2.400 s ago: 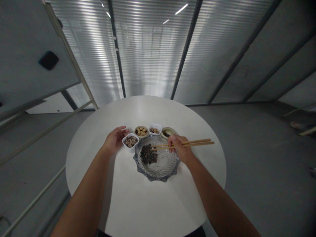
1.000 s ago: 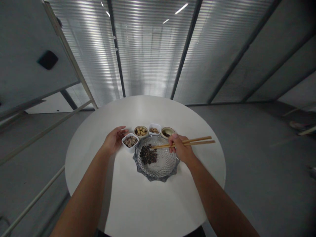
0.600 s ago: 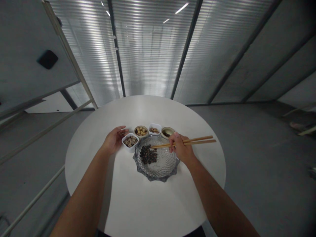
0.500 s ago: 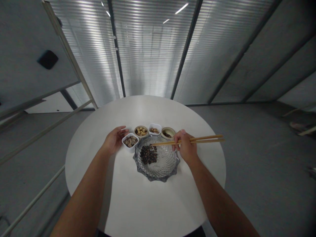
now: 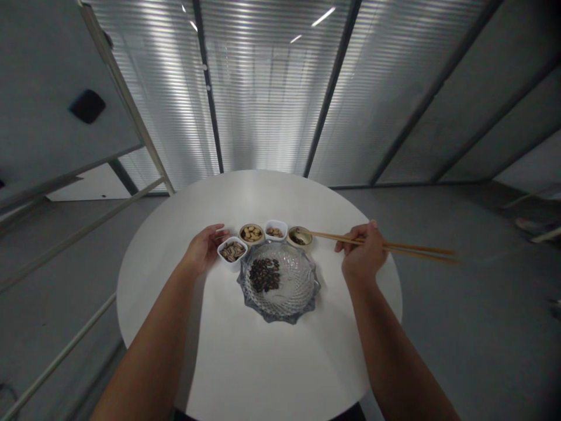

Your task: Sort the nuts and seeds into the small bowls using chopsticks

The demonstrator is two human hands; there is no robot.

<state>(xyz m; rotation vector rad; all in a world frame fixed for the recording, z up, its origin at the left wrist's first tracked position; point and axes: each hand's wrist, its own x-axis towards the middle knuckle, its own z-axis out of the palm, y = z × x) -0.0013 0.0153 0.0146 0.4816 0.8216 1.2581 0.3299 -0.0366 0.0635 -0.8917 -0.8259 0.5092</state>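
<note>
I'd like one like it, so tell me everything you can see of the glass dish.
The clear glass dish is shallow, with a scalloped rim and a cut pattern across its base. It sits flat on the white round table, in front of the small bowls. A heap of dark seeds lies left of centre. The left hand and right hand are off it.

From where I watch, a round white table (image 5: 263, 362) stands on a smooth grey floor (image 5: 464, 333), facing a ribbed frosted-glass wall (image 5: 263, 99), with a pale metal rail (image 5: 79, 231) at left below a grey panel (image 5: 44, 70) bearing a small black rounded square (image 5: 87, 106).
</note>
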